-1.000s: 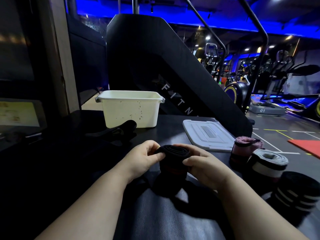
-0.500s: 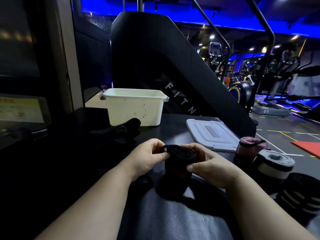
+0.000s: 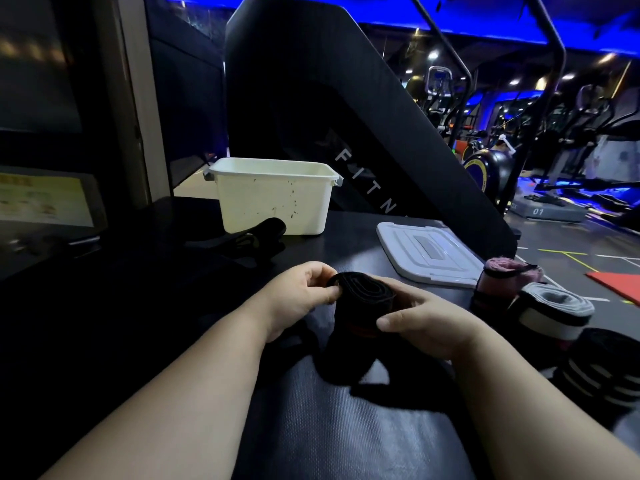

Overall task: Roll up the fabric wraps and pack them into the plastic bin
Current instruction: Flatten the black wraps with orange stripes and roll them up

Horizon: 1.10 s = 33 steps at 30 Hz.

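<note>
A partly rolled black fabric wrap (image 3: 360, 303) stands between my hands at the centre of the dark table, its loose tail trailing down toward me. My left hand (image 3: 298, 296) pinches the roll's left edge. My right hand (image 3: 426, 320) grips its right side, thumb in front. The white plastic bin (image 3: 273, 199) sits at the back of the table, beyond my hands, its inside hidden. Three rolled wraps stand at the right: a pink one (image 3: 502, 282), a grey-and-white one (image 3: 554, 313) and a black striped one (image 3: 602, 372).
The bin's white lid (image 3: 429, 251) lies flat to the right of the bin. A loose black wrap (image 3: 252, 237) lies in front of the bin. A big black machine panel (image 3: 329, 116) rises behind the table. Gym machines fill the floor at the right.
My hands stay on the black roll, with little shift. The camera has tipped slightly, so the bin and lid sit a little further right in view.
</note>
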Tool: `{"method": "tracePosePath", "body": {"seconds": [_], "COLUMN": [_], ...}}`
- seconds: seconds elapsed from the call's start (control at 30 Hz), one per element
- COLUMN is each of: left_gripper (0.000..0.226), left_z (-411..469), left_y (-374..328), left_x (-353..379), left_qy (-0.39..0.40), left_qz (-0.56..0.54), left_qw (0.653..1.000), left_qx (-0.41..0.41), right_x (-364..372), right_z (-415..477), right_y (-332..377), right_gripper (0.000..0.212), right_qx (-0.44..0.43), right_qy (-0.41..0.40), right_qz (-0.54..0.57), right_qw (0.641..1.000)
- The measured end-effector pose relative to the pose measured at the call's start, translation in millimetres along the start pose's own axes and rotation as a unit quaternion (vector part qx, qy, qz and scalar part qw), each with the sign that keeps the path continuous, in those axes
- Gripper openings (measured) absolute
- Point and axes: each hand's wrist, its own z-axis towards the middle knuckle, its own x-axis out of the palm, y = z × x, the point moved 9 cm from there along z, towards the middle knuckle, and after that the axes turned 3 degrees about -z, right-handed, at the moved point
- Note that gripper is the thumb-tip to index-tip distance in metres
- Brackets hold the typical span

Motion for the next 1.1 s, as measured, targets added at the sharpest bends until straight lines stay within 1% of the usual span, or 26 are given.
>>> {"method": "tracePosePath", "body": {"seconds": [0.03, 0.1, 0.17, 0.23, 0.3, 0.4, 0.47, 0.57, 0.63, 0.67, 0.73, 0.77, 0.83, 0.9, 1.03, 1.1], "left_gripper": [0.022, 0.022, 0.021, 0.019, 0.012, 0.01, 0.008, 0.003, 0.013, 0.018, 0.037, 0.046, 0.053, 0.047, 0.037, 0.034], "left_z": [-0.3, -0.2, -0.7, -0.5, 0.5, 1.2, 1.0, -1.0, -2.3, -3.5, -7.8, -9.9, -12.4, -11.0, -8.7, -7.8], "left_y": [0.0, 0.5, 0.5, 0.4, -0.6, -4.6, -5.7, -6.0, -6.3, -5.4, -2.4, -1.4, -3.4, -6.8, -10.1, -9.6], "left_x": [0.4, 1.3, 2.0, 2.8, 3.3, 4.9, 6.0, 6.8, 5.5, 6.1, 10.1, 12.1, 14.3, 12.1, 7.7, 5.1], "left_qy": [0.002, 0.006, 0.009, 0.015, 0.019, 0.02, 0.019, 0.008, 0.006, 0.02, 0.076, 0.104, 0.127, 0.098, 0.055, 0.036], "left_qz": [-0.001, -0.003, -0.002, 0.0, -0.004, 0.008, 0.013, 0.012, 0.01, -0.014, -0.07, -0.077, -0.051, -0.014, 0.01, 0.025], "left_qw": [1.0, 1.0, 1.0, 1.0, 1.0, 1.0, 1.0, 1.0, 0.999, 0.998, 0.991, 0.988, 0.988, 0.994, 0.998, 0.999], "left_qx": [-0.001, -0.005, -0.008, -0.009, -0.007, 0.003, 0.002, -0.021, -0.04, -0.054, -0.082, -0.086, -0.068, -0.039, -0.001, 0.006], "right_x": [0.5, -3.2, -10.1, -13.3, -14.7, -9.0, -9.7, -11.0, -10.5, -11.6, -14.9, -16.6, -18.4, -19.2, -21.4, -22.9], "right_z": [-0.6, -0.2, 0.4, 0.5, 1.0, 3.1, 3.7, 4.3, 4.4, 4.0, 2.6, 2.1, 1.8, 2.3, 3.1, 3.1], "right_y": [-1.1, -4.3, -9.2, -10.8, -8.8, -4.3, -4.4, -4.8, -4.7, -4.8, -4.4, -4.3, -4.4, -4.7, -5.1, -4.6], "right_gripper": [0.06, 0.068, 0.084, 0.095, 0.093, 0.075, 0.066, 0.066, 0.068, 0.067, 0.063, 0.062, 0.059, 0.059, 0.068, 0.065], "right_qx": [0.003, 0.012, 0.022, 0.026, 0.025, 0.01, 0.006, -0.002, -0.005, -0.005, -0.006, -0.007, -0.009, -0.011, -0.013, -0.015], "right_qy": [0.007, -0.007, -0.032, -0.046, -0.055, -0.044, -0.064, -0.084, -0.091, -0.098, -0.116, -0.124, -0.132, -0.135, -0.145, -0.152], "right_qz": [0.015, 0.029, 0.038, 0.008, -0.046, -0.115, -0.115, -0.124, -0.129, -0.125, -0.122, -0.125, -0.135, -0.14, -0.146, -0.151], "right_qw": [1.0, 0.999, 0.999, 0.999, 0.997, 0.992, 0.991, 0.989, 0.988, 0.987, 0.986, 0.984, 0.982, 0.981, 0.979, 0.977]}}
